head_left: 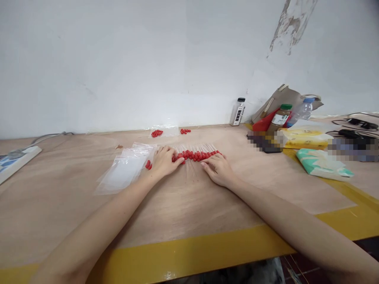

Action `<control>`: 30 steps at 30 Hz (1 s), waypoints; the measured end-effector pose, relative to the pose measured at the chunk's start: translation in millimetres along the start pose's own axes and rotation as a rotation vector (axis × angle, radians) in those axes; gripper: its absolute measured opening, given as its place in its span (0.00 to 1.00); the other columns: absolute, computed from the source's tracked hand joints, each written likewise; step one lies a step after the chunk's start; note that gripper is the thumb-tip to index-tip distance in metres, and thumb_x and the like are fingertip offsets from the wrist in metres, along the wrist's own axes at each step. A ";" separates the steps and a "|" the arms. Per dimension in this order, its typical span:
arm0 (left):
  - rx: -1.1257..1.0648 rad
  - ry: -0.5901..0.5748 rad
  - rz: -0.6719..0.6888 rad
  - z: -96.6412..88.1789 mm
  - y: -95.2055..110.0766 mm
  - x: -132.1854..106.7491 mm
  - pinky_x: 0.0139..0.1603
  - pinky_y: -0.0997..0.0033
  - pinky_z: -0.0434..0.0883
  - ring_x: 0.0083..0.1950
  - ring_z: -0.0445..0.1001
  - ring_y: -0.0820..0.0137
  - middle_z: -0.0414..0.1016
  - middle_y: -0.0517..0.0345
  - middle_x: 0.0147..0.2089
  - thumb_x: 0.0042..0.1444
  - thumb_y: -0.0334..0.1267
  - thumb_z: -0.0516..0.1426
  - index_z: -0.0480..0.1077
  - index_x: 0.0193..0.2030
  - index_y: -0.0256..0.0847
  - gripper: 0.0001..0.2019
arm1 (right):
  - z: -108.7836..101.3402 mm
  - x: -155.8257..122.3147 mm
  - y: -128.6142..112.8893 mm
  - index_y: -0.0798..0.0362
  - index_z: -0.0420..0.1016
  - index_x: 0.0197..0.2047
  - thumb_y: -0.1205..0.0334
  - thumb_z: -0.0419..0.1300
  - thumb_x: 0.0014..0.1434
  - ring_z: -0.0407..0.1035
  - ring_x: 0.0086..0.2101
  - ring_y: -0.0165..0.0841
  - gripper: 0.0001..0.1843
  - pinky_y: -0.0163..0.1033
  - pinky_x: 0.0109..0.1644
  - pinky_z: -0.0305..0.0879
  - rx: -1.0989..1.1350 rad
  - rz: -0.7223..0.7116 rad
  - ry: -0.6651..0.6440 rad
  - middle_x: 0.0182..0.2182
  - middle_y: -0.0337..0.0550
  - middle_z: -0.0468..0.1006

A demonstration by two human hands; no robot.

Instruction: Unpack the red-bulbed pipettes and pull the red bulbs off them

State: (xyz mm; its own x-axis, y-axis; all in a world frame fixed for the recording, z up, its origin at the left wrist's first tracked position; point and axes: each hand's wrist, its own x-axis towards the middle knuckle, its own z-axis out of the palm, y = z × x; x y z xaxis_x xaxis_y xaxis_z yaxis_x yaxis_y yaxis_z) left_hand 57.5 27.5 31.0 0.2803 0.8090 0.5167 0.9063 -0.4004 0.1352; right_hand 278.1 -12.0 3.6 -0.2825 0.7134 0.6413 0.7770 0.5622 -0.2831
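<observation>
A row of small red pieces (197, 156) on thin, pale, hair-like stems lies across the middle of the table. My left hand (164, 161) rests at the row's left end, thumb stretched along its near side and touching or almost touching the red pieces. At the right end, my right hand (218, 169) lies with bent fingers beside the row, thumb apart from the forefinger. Some stems (189, 171) stick out towards me between the hands. Two or so loose red pieces (148, 165) lie left of my left hand. Fingertips are partly hidden.
Clear plastic bags (122, 169) are spread at left. Small red piles (156, 133) sit near the wall. A power strip (20, 161) stands far left. On the right are a black-capped bottle (238, 112), a green-capped bottle (280, 119), a bag (271, 100) and tissue packs (324, 163).
</observation>
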 end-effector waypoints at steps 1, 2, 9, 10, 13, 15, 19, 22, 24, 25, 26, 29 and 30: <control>-0.006 0.011 -0.008 2.3 2.6 1.7 0.44 0.58 0.62 0.43 0.65 0.60 0.68 0.54 0.34 0.51 0.48 0.55 0.66 0.26 0.41 0.13 | -0.7 -0.3 1.8 0.50 0.76 0.35 0.57 0.52 0.59 0.66 0.37 0.33 0.12 0.43 0.46 0.52 0.001 -0.005 0.009 0.32 0.42 0.77; -0.012 0.039 -0.018 3.4 4.5 2.1 0.44 0.59 0.62 0.42 0.66 0.60 0.68 0.54 0.34 0.52 0.46 0.55 0.66 0.26 0.40 0.11 | -1.1 -0.5 3.1 0.50 0.76 0.34 0.57 0.53 0.59 0.66 0.37 0.34 0.12 0.44 0.46 0.52 0.002 -0.013 0.018 0.31 0.42 0.77; -0.081 0.222 0.098 -15.8 -2.5 -30.0 0.47 0.62 0.61 0.44 0.66 0.64 0.71 0.55 0.38 0.56 0.40 0.53 0.68 0.34 0.40 0.07 | 1.7 -1.8 2.4 0.53 0.71 0.49 0.58 0.55 0.56 0.64 0.44 0.37 0.18 0.44 0.48 0.58 0.020 -0.165 0.102 0.46 0.51 0.70; -0.099 0.197 0.152 -19.5 -4.7 -36.6 0.48 0.62 0.61 0.45 0.66 0.64 0.71 0.55 0.40 0.56 0.40 0.53 0.69 0.36 0.40 0.07 | 1.3 -1.9 1.0 0.54 0.68 0.52 0.57 0.55 0.56 0.63 0.46 0.38 0.21 0.44 0.48 0.58 0.008 -0.196 0.112 0.49 0.53 0.67; -0.145 0.120 0.255 -27.1 -7.1 -52.1 0.50 0.61 0.61 0.48 0.66 0.65 0.71 0.55 0.42 0.57 0.40 0.52 0.69 0.39 0.42 0.07 | -0.7 -2.0 -3.6 0.51 0.64 0.56 0.53 0.55 0.57 0.59 0.51 0.39 0.25 0.46 0.53 0.55 -0.040 -0.303 0.076 0.54 0.52 0.64; -0.170 0.080 0.278 -29.1 -5.8 -57.0 0.51 0.60 0.61 0.48 0.66 0.65 0.72 0.55 0.43 0.57 0.39 0.52 0.70 0.39 0.43 0.07 | -0.8 -1.9 -5.4 0.48 0.67 0.54 0.53 0.54 0.58 0.58 0.53 0.39 0.21 0.47 0.55 0.52 -0.056 -0.354 0.034 0.51 0.48 0.68; -0.215 0.072 0.316 -26.3 -4.6 -57.7 0.50 0.60 0.63 0.47 0.68 0.66 0.74 0.56 0.40 0.57 0.39 0.53 0.71 0.38 0.43 0.07 | 3.9 -1.5 -5.2 0.48 0.72 0.46 0.56 0.53 0.60 0.65 0.45 0.35 0.14 0.48 0.54 0.50 -0.040 -0.381 -0.007 0.39 0.42 0.77; -0.261 0.080 0.345 -20.8 -6.3 -56.7 0.51 0.61 0.63 0.47 0.68 0.66 0.74 0.55 0.41 0.57 0.39 0.53 0.70 0.39 0.42 0.07 | 8.0 -0.7 -5.3 0.50 0.74 0.44 0.58 0.51 0.61 0.67 0.38 0.32 0.13 0.47 0.54 0.49 -0.027 -0.384 0.010 0.33 0.41 0.78; -0.271 0.058 0.356 -16.9 -5.7 -55.9 0.53 0.60 0.62 0.49 0.67 0.66 0.73 0.54 0.44 0.57 0.40 0.54 0.69 0.43 0.42 0.09 | 9.5 -0.1 -6.6 0.50 0.74 0.43 0.60 0.51 0.61 0.66 0.36 0.31 0.12 0.47 0.54 0.49 -0.029 -0.398 0.020 0.32 0.41 0.78; -0.265 0.039 0.364 -14.9 -4.6 -55.3 0.53 0.59 0.62 0.51 0.67 0.65 0.73 0.54 0.46 0.57 0.41 0.54 0.69 0.45 0.43 0.11 | 9.8 0.1 -7.5 0.50 0.74 0.43 0.61 0.51 0.61 0.66 0.35 0.31 0.12 0.47 0.54 0.49 -0.034 -0.411 0.020 0.32 0.40 0.78; -0.256 0.022 0.374 -13.0 -3.2 -54.5 0.54 0.59 0.61 0.52 0.66 0.64 0.72 0.53 0.47 0.57 0.42 0.54 0.68 0.48 0.43 0.13 | 10.0 0.3 -8.3 0.50 0.74 0.43 0.62 0.51 0.61 0.66 0.35 0.31 0.12 0.47 0.54 0.49 -0.040 -0.424 0.020 0.32 0.40 0.77; -0.236 0.003 0.410 -7.9 0.9 -51.9 0.54 0.58 0.61 0.53 0.66 0.64 0.74 0.54 0.47 0.58 0.43 0.53 0.69 0.48 0.43 0.13 | 9.9 -0.4 -10.2 0.50 0.74 0.42 0.64 0.50 0.60 0.65 0.35 0.31 0.12 0.46 0.54 0.49 -0.067 -0.463 0.033 0.30 0.40 0.77; -0.234 0.006 0.416 -6.8 1.7 -51.3 0.54 0.59 0.61 0.52 0.67 0.64 0.75 0.55 0.45 0.59 0.42 0.52 0.70 0.46 0.43 0.11 | 9.7 -0.9 -10.4 0.50 0.74 0.42 0.64 0.50 0.60 0.65 0.36 0.31 0.12 0.46 0.54 0.49 -0.073 -0.476 0.040 0.30 0.40 0.77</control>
State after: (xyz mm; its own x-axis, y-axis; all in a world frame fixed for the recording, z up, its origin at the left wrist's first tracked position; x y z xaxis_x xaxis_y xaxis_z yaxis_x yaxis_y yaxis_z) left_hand 42.6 -17.7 10.5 0.6017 0.5570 0.5724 0.6218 -0.7765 0.1019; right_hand 264.8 -14.5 -1.0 -0.5960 0.3664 0.7145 0.6043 0.7906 0.0987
